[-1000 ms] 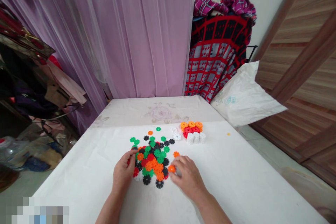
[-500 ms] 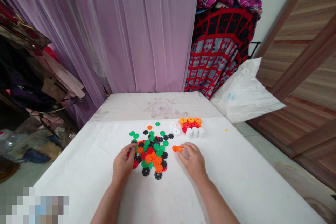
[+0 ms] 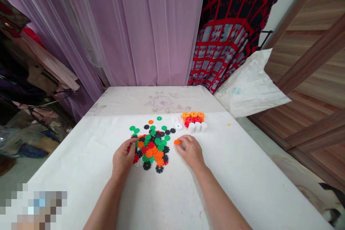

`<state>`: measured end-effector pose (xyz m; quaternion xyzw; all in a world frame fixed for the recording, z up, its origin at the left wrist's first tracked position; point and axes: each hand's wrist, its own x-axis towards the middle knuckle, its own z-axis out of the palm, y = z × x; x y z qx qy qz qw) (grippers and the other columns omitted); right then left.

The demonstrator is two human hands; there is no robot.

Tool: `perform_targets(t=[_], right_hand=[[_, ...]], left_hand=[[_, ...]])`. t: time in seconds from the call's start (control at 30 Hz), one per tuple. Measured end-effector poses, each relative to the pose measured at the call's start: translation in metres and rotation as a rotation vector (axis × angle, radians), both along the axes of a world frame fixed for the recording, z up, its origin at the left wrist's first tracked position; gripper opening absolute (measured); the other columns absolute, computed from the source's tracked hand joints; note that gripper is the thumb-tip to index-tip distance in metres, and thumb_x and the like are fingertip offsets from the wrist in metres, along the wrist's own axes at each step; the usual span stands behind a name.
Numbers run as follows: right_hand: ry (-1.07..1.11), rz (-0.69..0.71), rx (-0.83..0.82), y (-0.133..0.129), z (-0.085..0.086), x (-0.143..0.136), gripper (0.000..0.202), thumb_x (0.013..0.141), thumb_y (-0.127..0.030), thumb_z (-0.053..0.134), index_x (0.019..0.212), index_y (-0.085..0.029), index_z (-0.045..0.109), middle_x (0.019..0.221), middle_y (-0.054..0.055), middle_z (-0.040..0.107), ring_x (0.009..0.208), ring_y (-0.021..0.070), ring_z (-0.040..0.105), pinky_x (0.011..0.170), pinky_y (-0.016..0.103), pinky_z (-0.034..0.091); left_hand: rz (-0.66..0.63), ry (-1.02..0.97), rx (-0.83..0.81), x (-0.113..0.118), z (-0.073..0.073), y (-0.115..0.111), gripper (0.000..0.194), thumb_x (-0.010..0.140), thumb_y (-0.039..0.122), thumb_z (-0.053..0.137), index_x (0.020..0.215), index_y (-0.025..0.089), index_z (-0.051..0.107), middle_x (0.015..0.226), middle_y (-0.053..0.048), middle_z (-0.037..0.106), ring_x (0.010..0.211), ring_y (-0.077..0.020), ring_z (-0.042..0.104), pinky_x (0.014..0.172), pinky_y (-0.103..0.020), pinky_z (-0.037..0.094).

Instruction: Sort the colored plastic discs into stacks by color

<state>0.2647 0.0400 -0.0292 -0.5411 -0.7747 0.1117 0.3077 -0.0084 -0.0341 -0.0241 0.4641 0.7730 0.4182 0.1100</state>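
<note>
Orange, notched plastic disc (image 3: 177,142) in its narrow grip, the right hand (image 3: 191,152) pinches best at the rim; whether the left hand (image 3: 123,156) holds anything is unclear.

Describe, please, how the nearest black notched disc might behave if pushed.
The black notched disc looks thin, so probably light. Lying flat on the white tablecloth, it would likely slide, not roll; its notches might catch neighbouring discs.

Disc pile (image 3: 151,145): green, black, orange, red;
Stacks (image 3: 191,120), right of pile: yellow-orange, red, white;
Table (image 3: 229,187) under pile: white, floral beyond;
Curtain (image 3: 151,28) behind pile: mauve
</note>
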Motion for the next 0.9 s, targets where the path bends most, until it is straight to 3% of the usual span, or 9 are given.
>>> perform_targets(t=[0.47, 0.7, 0.9], right_hand=[[-0.064, -0.001, -0.015, -0.0012, 0.0032, -0.0008, 0.011, 0.084, -0.023, 0.067, 0.093, -0.022, 0.074, 0.104, 0.004, 0.071, 0.098, 0.0199, 0.061, 0.089, 0.030, 0.041], [-0.077, 0.006, 0.031, -0.0008, 0.0009, -0.0001, 0.012, 0.084, -0.023, 0.066, 0.092, -0.023, 0.074, 0.101, 0.003, 0.071, 0.094, 0.0185, 0.061, 0.086, 0.029, 0.042], [-0.062, -0.001, 0.042, -0.0003, -0.0016, -0.0002, 0.011, 0.083, -0.024, 0.066, 0.091, -0.023, 0.074, 0.101, 0.003, 0.071, 0.094, 0.0186, 0.061, 0.087, 0.029, 0.043]], left_hand=[[0.016, 0.011, -0.015, 0.0008, 0.0002, 0.0006, 0.032, 0.083, 0.041, 0.049, 0.097, 0.028, 0.075, 0.096, 0.000, 0.079, 0.084, -0.0177, 0.071, 0.076, -0.027, 0.054], [-0.019, 0.055, -0.023, 0.0016, 0.0047, -0.0006, 0.033, 0.085, 0.040, 0.048, 0.098, 0.028, 0.076, 0.080, 0.001, 0.077, 0.068, -0.0158, 0.067, 0.064, -0.025, 0.049], [-0.012, 0.053, -0.044, 0.0029, 0.0075, -0.0011, 0.033, 0.085, 0.038, 0.047, 0.099, 0.027, 0.075, 0.078, 0.001, 0.076, 0.067, -0.0156, 0.066, 0.065, -0.025, 0.049]])
